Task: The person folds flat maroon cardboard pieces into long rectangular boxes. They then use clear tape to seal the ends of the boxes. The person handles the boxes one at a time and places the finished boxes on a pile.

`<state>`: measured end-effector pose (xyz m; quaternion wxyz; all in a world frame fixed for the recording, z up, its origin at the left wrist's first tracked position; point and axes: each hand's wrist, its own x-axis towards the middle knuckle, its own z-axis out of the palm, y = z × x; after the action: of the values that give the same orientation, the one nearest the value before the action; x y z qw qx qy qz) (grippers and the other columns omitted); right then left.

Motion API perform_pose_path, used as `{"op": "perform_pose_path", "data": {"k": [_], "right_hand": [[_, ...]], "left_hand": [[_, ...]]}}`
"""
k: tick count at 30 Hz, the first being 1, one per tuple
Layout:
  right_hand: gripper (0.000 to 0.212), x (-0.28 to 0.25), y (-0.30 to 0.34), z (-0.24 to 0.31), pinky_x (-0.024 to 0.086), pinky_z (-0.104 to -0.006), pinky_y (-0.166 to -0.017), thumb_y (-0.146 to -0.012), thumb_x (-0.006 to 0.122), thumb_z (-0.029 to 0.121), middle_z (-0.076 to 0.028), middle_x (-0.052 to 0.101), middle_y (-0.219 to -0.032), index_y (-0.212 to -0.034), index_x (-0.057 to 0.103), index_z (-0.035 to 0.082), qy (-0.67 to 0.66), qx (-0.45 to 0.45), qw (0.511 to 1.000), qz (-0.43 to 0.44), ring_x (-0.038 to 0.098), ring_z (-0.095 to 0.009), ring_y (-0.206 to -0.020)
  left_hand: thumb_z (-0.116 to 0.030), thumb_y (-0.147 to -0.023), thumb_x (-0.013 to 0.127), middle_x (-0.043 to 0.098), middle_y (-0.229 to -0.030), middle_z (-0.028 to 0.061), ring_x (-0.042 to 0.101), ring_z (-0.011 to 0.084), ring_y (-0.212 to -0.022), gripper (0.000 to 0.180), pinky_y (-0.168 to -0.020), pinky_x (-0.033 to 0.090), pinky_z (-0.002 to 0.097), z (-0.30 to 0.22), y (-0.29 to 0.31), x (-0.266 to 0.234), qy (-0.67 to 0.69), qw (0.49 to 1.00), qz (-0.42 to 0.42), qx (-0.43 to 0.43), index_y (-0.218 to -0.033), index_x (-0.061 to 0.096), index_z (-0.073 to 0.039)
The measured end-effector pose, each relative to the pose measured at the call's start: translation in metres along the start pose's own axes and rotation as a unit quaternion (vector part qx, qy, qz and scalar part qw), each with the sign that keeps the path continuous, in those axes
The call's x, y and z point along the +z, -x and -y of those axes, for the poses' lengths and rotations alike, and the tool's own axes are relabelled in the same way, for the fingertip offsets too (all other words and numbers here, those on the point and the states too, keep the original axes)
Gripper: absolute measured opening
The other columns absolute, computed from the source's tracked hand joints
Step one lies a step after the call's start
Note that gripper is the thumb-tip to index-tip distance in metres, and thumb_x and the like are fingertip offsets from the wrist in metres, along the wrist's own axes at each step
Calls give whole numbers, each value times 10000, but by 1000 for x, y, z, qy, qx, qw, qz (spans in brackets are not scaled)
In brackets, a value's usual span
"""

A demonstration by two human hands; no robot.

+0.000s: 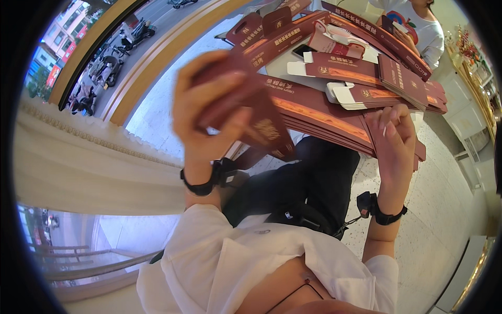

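Wht shirt [196,256] | maroon box [261,107], gold-printed, blurry | orange-striped ctn stack [320,109]

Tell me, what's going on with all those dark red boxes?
Somebody is handling them with bare hands. The left hand holds up a dark red carton, a bit blurred. The right hand is by the right end of a stack of cartons; whether it's gripping one is hard to tell. More cartons lie beyond, and another person sits across.
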<state>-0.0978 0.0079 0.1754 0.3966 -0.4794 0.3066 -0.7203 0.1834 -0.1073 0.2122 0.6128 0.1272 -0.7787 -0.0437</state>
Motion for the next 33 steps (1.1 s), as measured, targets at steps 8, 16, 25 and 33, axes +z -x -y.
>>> {"op": "perform_pose_path", "data": {"k": [8,16,25,33], "right_hand": [[197,-23,14,-8,389,-316,-914,-876,653,143,-32,552,-869,-992,512,70,2,17,1000,-14,521,-132,-864],[139,-19,10,-23,423,-261,-838,-895,627,103,-11,563,-855,-985,531,59,3,31,999,-23,524,-95,-831],[88,-21,23,-88,403,-207,-793,-898,608,42,9,559,-873,-972,559,42,-13,25,997,-74,522,-67,-838],[144,-71,82,-22,401,-441,-1061,-885,602,47,-38,559,-934,-1011,533,38,53,-88,983,-155,592,-157,-914]], "left_hand": [[-287,-834,700,624,-1161,184,617,212,-1023,460,-863,519,316,-1,-6,-74,-64,973,-208,-80,-1144,612,41],[-164,-858,651,644,-1062,151,647,217,-913,371,-782,546,297,6,-46,-123,-109,940,-315,-72,-1148,589,59],[-132,-885,598,632,-1026,127,626,216,-928,265,-801,517,299,-20,-88,-222,-7,928,-360,-98,-1091,581,33],[-245,-939,512,644,-1035,100,617,216,-973,288,-897,471,349,4,-71,-232,101,877,-429,-190,-1083,573,-3]]}}
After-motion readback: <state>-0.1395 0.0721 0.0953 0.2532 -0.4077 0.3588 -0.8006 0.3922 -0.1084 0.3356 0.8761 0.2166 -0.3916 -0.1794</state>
